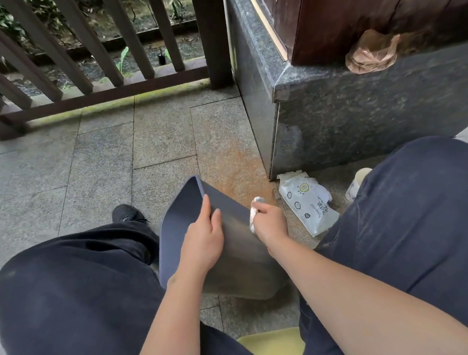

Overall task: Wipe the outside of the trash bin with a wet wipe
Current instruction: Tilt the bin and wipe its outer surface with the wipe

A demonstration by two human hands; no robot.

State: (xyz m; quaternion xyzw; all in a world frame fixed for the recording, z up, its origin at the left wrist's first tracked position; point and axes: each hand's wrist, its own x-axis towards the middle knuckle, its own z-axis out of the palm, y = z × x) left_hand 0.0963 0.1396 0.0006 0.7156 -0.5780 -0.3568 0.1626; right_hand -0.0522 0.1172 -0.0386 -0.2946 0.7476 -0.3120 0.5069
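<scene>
Knees [67,291] bracket the trash bin [235,267], tipped over on the floor [99,166], probably to expose its outer walls. Left hand [204,236] presses the upper wall, fingers fairly straight, steadying it. Right hand [269,222] pinches a crumpled wet wipe [254,213] against the right wall. Bin looks empty; inside mostly hidden.

The left hand [202,236] is held flat, fingers toward 12 o'clock; at its 3 o'clock the right hand [269,221] is curled round a wet wipe [253,219].
</scene>
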